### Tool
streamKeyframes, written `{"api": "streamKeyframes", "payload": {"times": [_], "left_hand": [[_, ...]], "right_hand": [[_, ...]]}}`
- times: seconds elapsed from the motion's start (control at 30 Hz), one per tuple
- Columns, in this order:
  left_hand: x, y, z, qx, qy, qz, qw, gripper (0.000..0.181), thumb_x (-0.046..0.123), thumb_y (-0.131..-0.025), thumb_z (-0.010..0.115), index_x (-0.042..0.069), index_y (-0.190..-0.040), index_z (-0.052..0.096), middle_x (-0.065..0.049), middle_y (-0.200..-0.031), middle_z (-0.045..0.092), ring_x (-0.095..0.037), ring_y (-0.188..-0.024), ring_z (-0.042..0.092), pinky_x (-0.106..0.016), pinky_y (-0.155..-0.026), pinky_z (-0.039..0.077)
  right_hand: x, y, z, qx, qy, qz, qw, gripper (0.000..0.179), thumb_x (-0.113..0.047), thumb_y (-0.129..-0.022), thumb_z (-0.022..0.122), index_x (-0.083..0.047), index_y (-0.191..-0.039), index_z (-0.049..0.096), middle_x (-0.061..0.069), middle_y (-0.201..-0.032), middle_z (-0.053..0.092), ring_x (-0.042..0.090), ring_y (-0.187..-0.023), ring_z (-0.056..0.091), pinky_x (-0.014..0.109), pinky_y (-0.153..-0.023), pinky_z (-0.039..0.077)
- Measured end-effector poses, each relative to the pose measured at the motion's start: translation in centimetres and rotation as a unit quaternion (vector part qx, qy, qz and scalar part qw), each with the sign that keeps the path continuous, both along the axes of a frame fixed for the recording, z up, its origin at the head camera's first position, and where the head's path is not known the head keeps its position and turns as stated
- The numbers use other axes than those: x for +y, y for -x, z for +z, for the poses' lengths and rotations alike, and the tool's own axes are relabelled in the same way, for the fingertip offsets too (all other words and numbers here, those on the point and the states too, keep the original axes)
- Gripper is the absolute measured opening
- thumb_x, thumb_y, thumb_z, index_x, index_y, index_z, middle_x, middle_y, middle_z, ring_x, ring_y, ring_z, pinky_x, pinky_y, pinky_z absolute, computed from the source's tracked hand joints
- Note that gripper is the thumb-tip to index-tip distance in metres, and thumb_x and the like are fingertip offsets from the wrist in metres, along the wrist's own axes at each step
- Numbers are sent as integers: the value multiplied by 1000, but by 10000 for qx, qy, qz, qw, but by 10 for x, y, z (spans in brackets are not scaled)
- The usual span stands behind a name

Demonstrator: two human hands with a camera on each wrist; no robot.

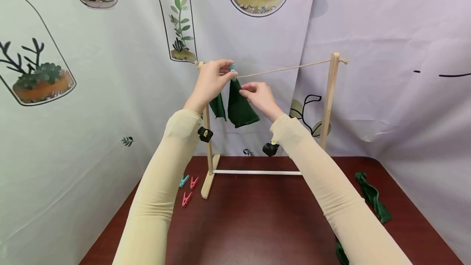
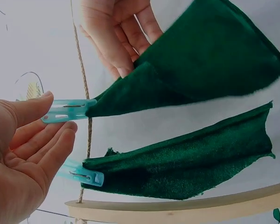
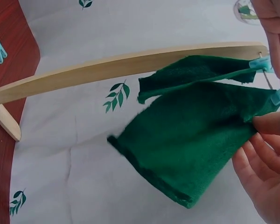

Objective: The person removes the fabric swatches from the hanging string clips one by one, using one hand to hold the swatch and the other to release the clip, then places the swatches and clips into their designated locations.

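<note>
My left hand (image 1: 214, 77) pinches a light blue clothespin (image 2: 67, 111) between thumb and fingers. The clothespin sits at the twine line (image 1: 287, 68), over the narrow top corner of a green cloth (image 1: 241, 107). Just below that corner, my right hand (image 1: 260, 97) pinches the cloth's edge between thumb and fingers, best seen in the right wrist view. The cloth widens downward and hangs free. Beside it a second green cloth (image 2: 177, 156) hangs from the line under another blue clothespin (image 2: 86, 176), close to the left post.
A wooden post (image 1: 330, 97) carries the line's right end; a white bar (image 1: 257, 172) joins the stand low down. Left of the stand's foot (image 1: 210, 179) lie pink clothespins (image 1: 187, 198) and a blue clothespin (image 1: 184, 180). Crumpled green cloth (image 1: 373, 197) lies at the table's right.
</note>
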State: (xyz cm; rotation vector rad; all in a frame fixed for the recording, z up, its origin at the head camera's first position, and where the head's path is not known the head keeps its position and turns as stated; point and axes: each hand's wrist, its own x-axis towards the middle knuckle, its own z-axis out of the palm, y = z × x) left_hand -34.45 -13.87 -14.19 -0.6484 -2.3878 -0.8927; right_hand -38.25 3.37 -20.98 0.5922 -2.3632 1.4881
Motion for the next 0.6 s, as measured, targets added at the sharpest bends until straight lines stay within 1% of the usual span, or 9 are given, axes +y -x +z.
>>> {"api": "streamKeyframes", "payload": {"times": [0.17, 0.4, 0.5, 0.6], "left_hand": [[-1, -2, -2, 71, 2, -51, 10000, 40, 22, -98, 68, 2, -134, 64, -13, -122, 69, -24, -115, 65, -37, -98, 52], [1, -5, -1, 522, 247, -34, 9983, 33, 19, -98, 69, 0, -124, 68, -14, -114, 71, -24, -107, 68, -34, -95, 53], [3, -5, -2, 629, 305, -43, 9975, 28, 18, -98, 68, -1, -119, 70, -13, -109, 71, -24, -104, 67, -32, -94, 53], [4, -5, -3, 693, 300, -28, 9971, 22, 17, -98, 68, 1, -112, 71, -11, -106, 72, -23, -101, 68, -31, -93, 53]], "right_hand": [[2, -3, -2, -1, -4, -27, 10000, 29, -22, -101, 64, -4, -123, 71, 13, -114, 72, 23, -86, 65, 34, -81, 54], [3, -5, 0, 109, -43, -57, 9999, 30, -24, -101, 63, -5, -124, 71, 12, -114, 72, 23, -85, 64, 33, -78, 53], [3, -6, 0, 180, -82, -64, 9998, 30, -23, -101, 63, -4, -123, 71, 12, -116, 72, 24, -87, 64, 34, -79, 53], [3, -6, -3, 267, -169, -76, 9995, 29, -23, -102, 62, -5, -123, 71, 12, -115, 72, 24, -89, 64, 34, -79, 52]]}}
